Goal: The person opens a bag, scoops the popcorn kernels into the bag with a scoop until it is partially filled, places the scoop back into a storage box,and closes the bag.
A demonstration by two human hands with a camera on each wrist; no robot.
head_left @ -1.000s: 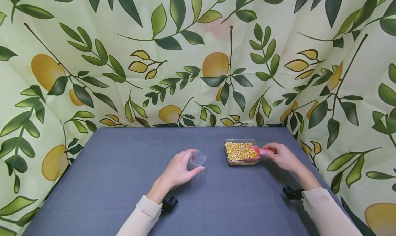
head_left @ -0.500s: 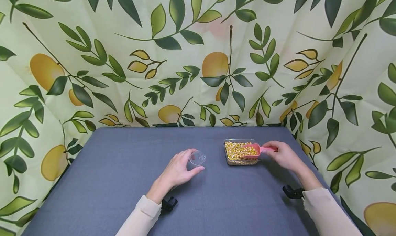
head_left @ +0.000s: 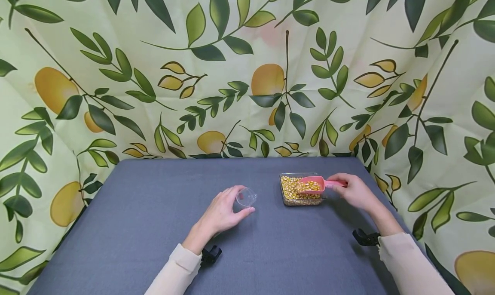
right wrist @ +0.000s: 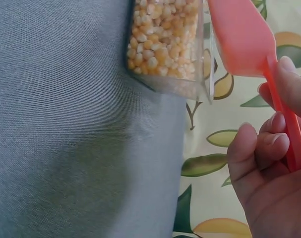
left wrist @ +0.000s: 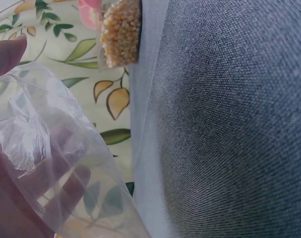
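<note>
My left hand (head_left: 224,211) holds a clear plastic bag (left wrist: 98,173) between thumb and fingers, its round mouth spread wide. The bag looks thin and crinkled, and no kernels show inside it. To its right stands a clear rectangular container (head_left: 303,202) of yellow and whitish corn kernels (head_left: 289,187). A pink scoop (head_left: 315,184) with kernels in it is over the container's right side. My right hand (head_left: 353,192) grips the scoop's handle (right wrist: 286,124). In the right wrist view the scoop's bowl appears above the container's rim.
A dark grey-blue cloth covers the table (head_left: 174,183). Fabric printed with leaves and fruit (head_left: 232,93) hangs behind it and along both sides. Black wrist mounts (head_left: 211,255) are strapped under both forearms.
The scoop has risen out of the corn, its bowl now holding kernels, and my right hand has moved slightly up with it. My left hand and the bag have stayed nearly still.
</note>
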